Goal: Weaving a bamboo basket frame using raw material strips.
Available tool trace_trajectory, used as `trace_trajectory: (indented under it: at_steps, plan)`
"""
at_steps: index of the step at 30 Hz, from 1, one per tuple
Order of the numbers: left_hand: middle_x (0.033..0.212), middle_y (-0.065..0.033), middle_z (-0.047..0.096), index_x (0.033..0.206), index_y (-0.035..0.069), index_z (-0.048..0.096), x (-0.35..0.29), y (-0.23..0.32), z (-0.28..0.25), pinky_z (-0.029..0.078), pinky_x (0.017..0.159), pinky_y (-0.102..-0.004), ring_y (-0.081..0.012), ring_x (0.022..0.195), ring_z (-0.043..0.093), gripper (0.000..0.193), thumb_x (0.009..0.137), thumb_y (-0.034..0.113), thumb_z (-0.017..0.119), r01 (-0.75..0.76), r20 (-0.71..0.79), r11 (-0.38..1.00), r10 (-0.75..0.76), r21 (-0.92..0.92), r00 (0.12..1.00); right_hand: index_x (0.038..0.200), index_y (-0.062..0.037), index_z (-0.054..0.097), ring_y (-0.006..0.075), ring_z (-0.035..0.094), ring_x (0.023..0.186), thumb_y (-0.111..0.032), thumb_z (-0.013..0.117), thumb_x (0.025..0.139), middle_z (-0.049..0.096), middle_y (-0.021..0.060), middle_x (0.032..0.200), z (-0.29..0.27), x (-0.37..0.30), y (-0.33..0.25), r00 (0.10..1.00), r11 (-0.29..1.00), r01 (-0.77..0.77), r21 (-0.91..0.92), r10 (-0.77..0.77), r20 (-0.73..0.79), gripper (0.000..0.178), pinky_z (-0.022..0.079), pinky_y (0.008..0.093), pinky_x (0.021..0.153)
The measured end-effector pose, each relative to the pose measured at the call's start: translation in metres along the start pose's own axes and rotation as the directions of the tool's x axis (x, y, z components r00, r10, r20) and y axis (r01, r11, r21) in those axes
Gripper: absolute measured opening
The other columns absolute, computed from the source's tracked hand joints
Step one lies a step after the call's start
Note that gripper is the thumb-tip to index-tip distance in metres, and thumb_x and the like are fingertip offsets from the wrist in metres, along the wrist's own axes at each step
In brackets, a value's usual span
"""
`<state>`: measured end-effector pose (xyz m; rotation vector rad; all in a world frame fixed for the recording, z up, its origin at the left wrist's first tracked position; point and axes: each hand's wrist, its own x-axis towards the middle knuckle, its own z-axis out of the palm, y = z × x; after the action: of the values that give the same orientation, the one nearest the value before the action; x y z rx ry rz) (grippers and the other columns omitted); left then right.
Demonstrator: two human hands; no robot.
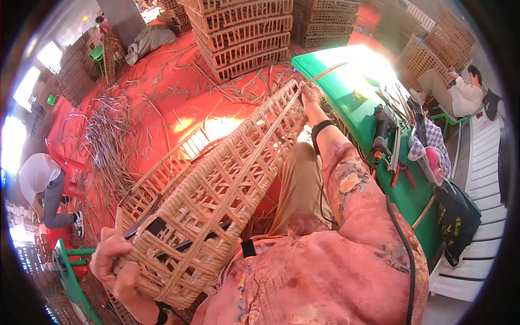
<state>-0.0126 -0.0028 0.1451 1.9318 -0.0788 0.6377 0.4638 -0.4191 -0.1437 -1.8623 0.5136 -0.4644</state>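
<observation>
A long, open-weave wicker basket (201,216) lies tilted across my lap, slanting from lower left to upper right. My left hand (116,265) is closed around its near left corner, the fingers bent over the edge. At the far end, my right hand (310,96) is closed on a flat wicker strip (333,69). That strip runs along the basket's side, and its loose end sticks out past my fingers over the green table. Dark bands show inside the weave near my left hand. My right fingertips are partly hidden.
The green table (417,214) at right bears a power drill (383,127), red-handled pliers (402,176) and a checked cloth. Beyond is a slatted white conveyor (483,184). Basket stacks (244,38) and loose strips (108,130) lie ahead on red flooring. Other people sit left and right.
</observation>
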Motion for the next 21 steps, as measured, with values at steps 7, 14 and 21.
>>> trace_trajectory:
  at_steps: [7, 14, 21]
  plan:
    - [0.081, -0.0061, 0.053, 0.084, -0.001, 0.058, 0.007, 0.024, 0.0, 0.038, 0.075, -0.0284, -0.0159, 0.083, 0.046, 0.033, 0.067, 0.026, 0.069, 0.082, -0.197, 0.995, -0.091, -0.055, 0.976, 0.083, -0.0036, 0.066, 0.0198, 0.06, 0.063, -0.02, 0.074, 0.089, 0.064, 0.0064, 0.072, 0.014, -0.048, -0.011, 0.86, 0.852, -0.445, 0.275, 0.32, 0.398, 0.019, 0.048, 0.0373, 0.06]
    - [0.086, -0.0028, 0.054, 0.09, 0.001, 0.062, 0.077, 0.065, 0.009, 0.038, 0.07, -0.0237, -0.0102, 0.079, 0.049, 0.023, 0.082, 0.023, 0.063, 0.051, 0.045, 0.939, -0.07, 0.339, 0.997, 0.106, -0.0018, 0.068, 0.0373, 0.069, 0.095, -0.039, 0.047, 0.099, 0.07, 0.0263, 0.101, 0.048, -0.029, 0.04, 0.936, 0.976, 0.0, -0.22, 0.077, 0.343, 0.044, 0.054, 0.0456, 0.08]
    - [0.114, -0.0126, 0.064, 0.117, 0.004, 0.063, 0.242, -0.031, 0.101, 0.044, 0.097, -0.034, -0.0199, 0.109, 0.059, 0.044, 0.096, 0.042, 0.062, 0.356, 0.43, 0.932, -0.347, 0.063, 0.833, 0.137, -0.0013, 0.052, 0.0321, 0.056, 0.122, -0.04, 0.048, 0.102, 0.06, 0.022, 0.126, -0.044, -0.115, -0.095, 0.921, 0.959, 0.24, 0.153, -0.274, 0.278, 0.052, 0.048, 0.0395, 0.097]
